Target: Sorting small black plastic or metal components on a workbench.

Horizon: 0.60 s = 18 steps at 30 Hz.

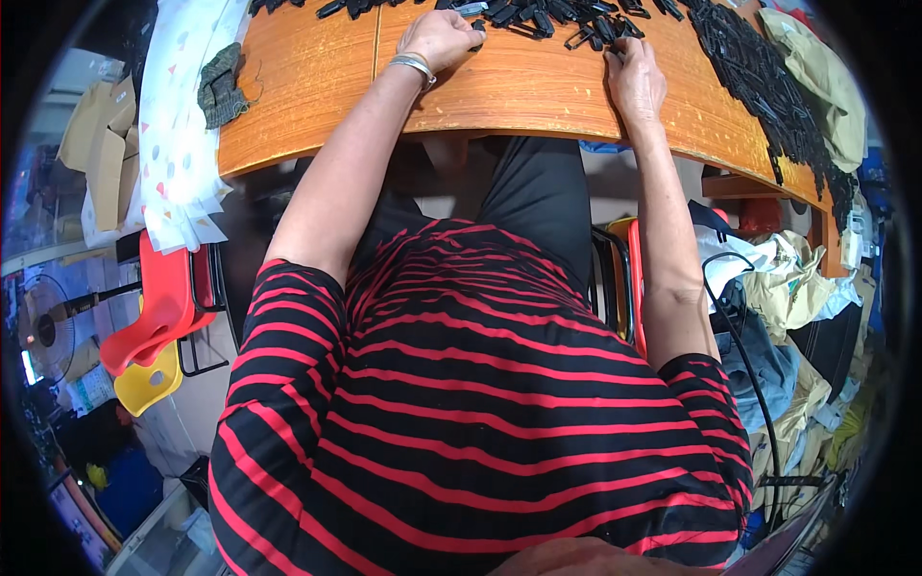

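Near the far edge of the view, my left hand (440, 40) pinches a small black plastic piece (477, 35) between thumb and fingers, just above the wooden table. A bracelet circles that wrist. My right hand (638, 83) rests at the near side of a heap of black plastic pieces (528, 17), which look like buckles or clips. Its fingertips are drawn together at the heap's edge, and whatever they hold is too small to make out. Some pieces of the heap lie between the two hands; its far part is cut off by the frame.
Long black strips or linked pieces (759, 86) cover the right side of the table (307, 96). A dark knitted scrap (222, 86) lies at left beside a white patterned sheet (178, 125). Red chair (158, 307), fan (50, 326) and cardboard box (101, 144) stand left; bags (788, 278) lie right.
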Each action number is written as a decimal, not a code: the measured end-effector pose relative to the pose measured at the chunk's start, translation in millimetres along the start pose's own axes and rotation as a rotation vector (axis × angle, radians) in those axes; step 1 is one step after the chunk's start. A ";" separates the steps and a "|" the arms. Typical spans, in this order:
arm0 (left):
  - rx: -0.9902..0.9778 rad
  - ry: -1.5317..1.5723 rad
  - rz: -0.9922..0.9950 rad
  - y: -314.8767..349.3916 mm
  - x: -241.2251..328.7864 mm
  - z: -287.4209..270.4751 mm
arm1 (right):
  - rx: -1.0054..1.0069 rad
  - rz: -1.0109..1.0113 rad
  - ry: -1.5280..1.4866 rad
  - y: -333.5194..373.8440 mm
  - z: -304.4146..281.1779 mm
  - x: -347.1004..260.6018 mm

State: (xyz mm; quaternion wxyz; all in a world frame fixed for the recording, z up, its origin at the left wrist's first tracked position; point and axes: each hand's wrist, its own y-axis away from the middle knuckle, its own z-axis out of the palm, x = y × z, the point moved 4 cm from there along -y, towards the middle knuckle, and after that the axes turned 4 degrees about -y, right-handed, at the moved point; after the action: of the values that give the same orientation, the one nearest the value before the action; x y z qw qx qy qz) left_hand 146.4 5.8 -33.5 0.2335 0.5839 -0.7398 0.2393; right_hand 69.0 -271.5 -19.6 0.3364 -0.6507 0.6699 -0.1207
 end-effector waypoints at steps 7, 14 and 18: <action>-0.047 0.175 0.014 2.4 -0.9 0.9 | 0.007 -0.006 0.032 2.4 1.3 1.4; -0.072 0.229 -0.014 2.4 -2.4 1.0 | 0.000 -0.003 0.042 1.3 1.0 1.3; -0.068 0.231 0.005 6.7 -0.9 -0.7 | 0.008 -0.012 0.043 3.2 0.5 1.2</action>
State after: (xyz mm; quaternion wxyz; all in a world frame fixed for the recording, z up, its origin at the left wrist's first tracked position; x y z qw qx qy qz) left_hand 140.1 8.3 -34.1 0.3362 0.5423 -0.7172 0.2801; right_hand 66.9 -272.1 -22.2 0.3239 -0.6505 0.6727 -0.1392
